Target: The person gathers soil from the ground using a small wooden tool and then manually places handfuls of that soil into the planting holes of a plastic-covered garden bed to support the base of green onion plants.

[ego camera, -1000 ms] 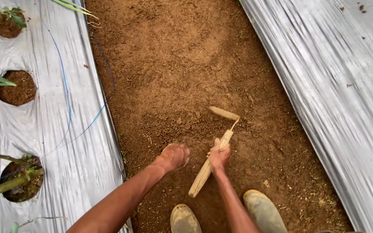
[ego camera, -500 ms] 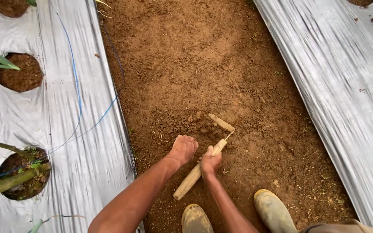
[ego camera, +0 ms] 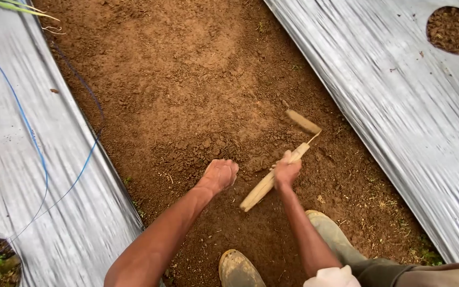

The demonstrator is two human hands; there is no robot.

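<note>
My right hand (ego camera: 287,171) grips the wooden handle of a small hoe (ego camera: 265,185) near its middle. The hoe's blade (ego camera: 303,121) is blurred and hovers over the brown soil path (ego camera: 187,90) ahead of the hand. My left hand (ego camera: 220,174) is closed in a loose fist just left of the handle, holding nothing, close above loosened clods of soil. Both forearms reach in from the bottom edge.
Silver plastic mulch covers raised beds on the left (ego camera: 22,175) and right (ego camera: 399,106), with a planting hole (ego camera: 452,29) at top right. A blue line (ego camera: 33,149) runs over the left sheet. My muddy boots (ego camera: 237,268) stand on the path below.
The view has shifted right, so the left bed's planting holes have left the frame. The hoe blade has lifted off the soil and swung forward; the left hand stayed beside the handle.
</note>
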